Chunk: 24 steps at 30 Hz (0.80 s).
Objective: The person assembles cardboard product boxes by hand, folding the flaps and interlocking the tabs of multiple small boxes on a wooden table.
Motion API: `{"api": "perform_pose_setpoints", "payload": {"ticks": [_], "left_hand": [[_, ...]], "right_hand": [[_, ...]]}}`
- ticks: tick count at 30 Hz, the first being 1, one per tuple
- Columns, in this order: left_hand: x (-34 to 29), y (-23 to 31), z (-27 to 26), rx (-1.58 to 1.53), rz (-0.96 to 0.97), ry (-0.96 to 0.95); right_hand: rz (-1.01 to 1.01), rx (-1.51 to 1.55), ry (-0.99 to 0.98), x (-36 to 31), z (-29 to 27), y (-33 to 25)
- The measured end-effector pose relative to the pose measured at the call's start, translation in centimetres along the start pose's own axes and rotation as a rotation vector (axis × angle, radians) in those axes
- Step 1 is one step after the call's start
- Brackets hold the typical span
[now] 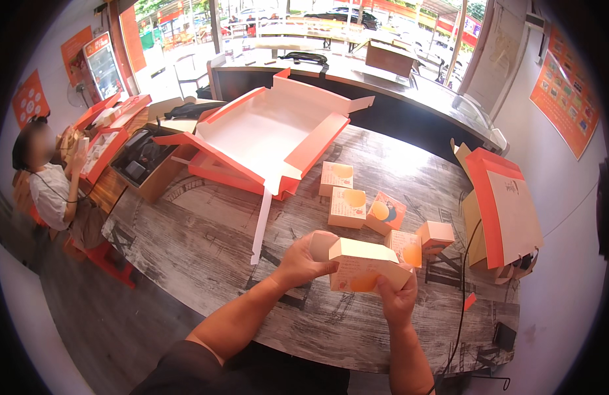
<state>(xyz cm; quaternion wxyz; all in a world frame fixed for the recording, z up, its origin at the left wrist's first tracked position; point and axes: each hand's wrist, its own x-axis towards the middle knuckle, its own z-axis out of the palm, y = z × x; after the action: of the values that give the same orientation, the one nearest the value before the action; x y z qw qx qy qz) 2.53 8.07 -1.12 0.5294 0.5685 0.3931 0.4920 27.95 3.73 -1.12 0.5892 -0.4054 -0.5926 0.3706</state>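
You hold the pale carton (362, 268) above the grey table (206, 243), between twelve and one o'clock from your body; your left hand (301, 262) is clamped on its nine-o'clock end, your right hand (400, 299) on its four-o'clock end. Toward eleven o'clock from it lies the large open orange box (317, 141).

nothing can be read: the small boxes (347, 209) (like the orange wall poster (568, 92)) carry print too tiny.

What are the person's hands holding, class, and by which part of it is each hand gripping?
A small printed cardboard box: the left hand grips its left end, the right hand its right end.
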Motion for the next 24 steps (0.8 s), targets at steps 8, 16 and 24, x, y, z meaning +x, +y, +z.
{"api": "perform_pose_setpoints", "payload": {"ticks": [8,16,24], "left_hand": [[0.1,0.9,-1.0,-0.077,-0.071,-0.214],[-0.7,2.4,-0.9,-0.073,-0.094,-0.579],[-1.4,2.8,0.1,-0.026,-0.111,-0.630]], "right_hand": [[0.023,0.140,0.081,0.1,0.1,-0.4],[0.025,0.071,0.203,1.2,0.0,-0.7],[0.036,0.028,0.188,0.4,-0.1,-0.1]]}}
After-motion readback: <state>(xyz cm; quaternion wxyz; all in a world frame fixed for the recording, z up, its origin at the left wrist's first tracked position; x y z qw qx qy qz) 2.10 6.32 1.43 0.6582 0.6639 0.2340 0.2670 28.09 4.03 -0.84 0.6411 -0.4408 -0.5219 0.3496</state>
